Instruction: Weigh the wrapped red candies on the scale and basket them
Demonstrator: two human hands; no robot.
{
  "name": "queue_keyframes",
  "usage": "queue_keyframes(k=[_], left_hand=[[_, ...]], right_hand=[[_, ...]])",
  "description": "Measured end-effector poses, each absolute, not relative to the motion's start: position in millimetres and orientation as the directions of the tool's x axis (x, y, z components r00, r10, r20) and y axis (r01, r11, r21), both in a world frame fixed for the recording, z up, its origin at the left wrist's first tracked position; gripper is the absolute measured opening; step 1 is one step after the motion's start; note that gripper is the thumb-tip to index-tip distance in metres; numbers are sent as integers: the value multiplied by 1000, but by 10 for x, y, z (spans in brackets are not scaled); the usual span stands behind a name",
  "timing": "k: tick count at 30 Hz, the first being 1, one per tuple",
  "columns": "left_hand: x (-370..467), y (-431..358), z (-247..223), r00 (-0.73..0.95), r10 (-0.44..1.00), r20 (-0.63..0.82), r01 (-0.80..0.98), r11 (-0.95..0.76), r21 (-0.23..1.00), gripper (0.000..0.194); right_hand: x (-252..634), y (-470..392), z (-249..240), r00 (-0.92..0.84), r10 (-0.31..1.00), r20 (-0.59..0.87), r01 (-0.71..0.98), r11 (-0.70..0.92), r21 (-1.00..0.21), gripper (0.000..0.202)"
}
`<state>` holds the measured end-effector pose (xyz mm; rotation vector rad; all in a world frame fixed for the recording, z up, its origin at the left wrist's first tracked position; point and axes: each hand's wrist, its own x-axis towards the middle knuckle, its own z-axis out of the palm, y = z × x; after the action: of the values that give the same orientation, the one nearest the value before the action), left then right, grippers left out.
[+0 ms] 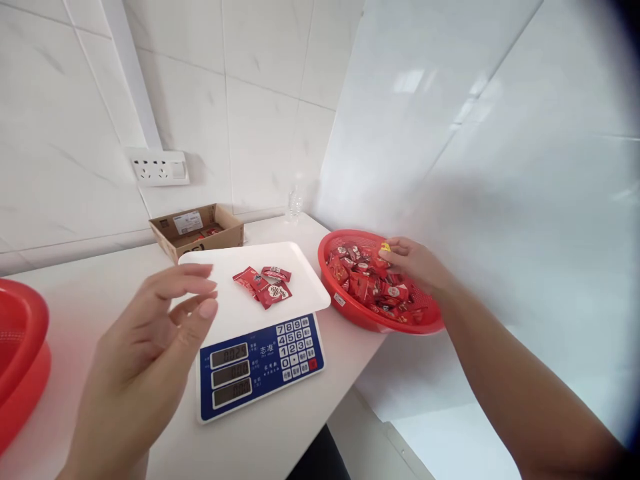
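My left hand [150, 347] hovers at the left side of the scale, fingers bent and apart from the thumb, with nothing in it. Over the red basket [350, 319] on the right, my right hand [413, 263] pinches a small red and yellow candy packet [385, 248]. Many red candy packets [365, 287] fill that basket. A digital scale [263, 363] with a blue keypad panel stands between the hands. On its white pan [295, 257] lie a few red candy packets [273, 293], grouped near the middle. The scale's display digits are faint.
Behind the scale, an open cardboard box [230, 230] holds some red packets. A clear plastic bottle [294, 202] stands at the back by the wall. Another red basket [25, 333] is at the left edge. A wall socket [159, 168] sits above the white table [110, 267].
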<state>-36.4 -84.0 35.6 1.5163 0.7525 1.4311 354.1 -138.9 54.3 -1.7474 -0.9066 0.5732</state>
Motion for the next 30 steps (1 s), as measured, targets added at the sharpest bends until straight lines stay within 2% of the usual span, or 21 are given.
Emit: queue_keyframes(k=[2, 4, 8, 10, 13, 16, 20, 25, 30], left_hand=[[-326, -861, 320, 273, 862, 426, -91, -418, 904, 11], [-264, -920, 293, 455, 817, 354, -71, -363, 929, 19], [-132, -1057, 252, 643, 736, 214, -76, -217, 973, 53], [-100, -1081, 248, 623, 755, 204, -77, -200, 977, 66], [-116, -1065, 295, 502, 820, 275, -150, -231, 961, 56], [-169, -1061, 396, 432, 874, 223, -274, -108, 956, 44], [-213, -1142, 513, 399, 912, 96, -382, 70, 922, 44], [-252, -1246, 567, 435, 898, 60, -391, 129, 911, 46], [-309, -1242, 563, 384, 921, 67, -366, 85, 927, 56]], right_hand=[[3180, -1375, 623, 524, 849, 64, 230, -69, -971, 45], [2765, -1358, 640, 441, 895, 70, 155, 1, -988, 49], [1975, -1338, 585, 176, 976, 130, 14, 129, -992, 38], [1704, -1357, 574, 65, 980, 188, 105, 181, -978, 29], [1516, -1419, 601, -7, 960, 280, 181, 277, -944, 29], [1499, -1479, 657, 7, 962, 272, 122, 269, -955, 35], [1500, -1509, 737, 48, 977, 207, 92, 202, -975, 34], [1457, -1520, 768, 94, 971, 218, -6, 219, -976, 19], [1504, -1528, 692, 54, 980, 190, -70, 194, -979, 22]])
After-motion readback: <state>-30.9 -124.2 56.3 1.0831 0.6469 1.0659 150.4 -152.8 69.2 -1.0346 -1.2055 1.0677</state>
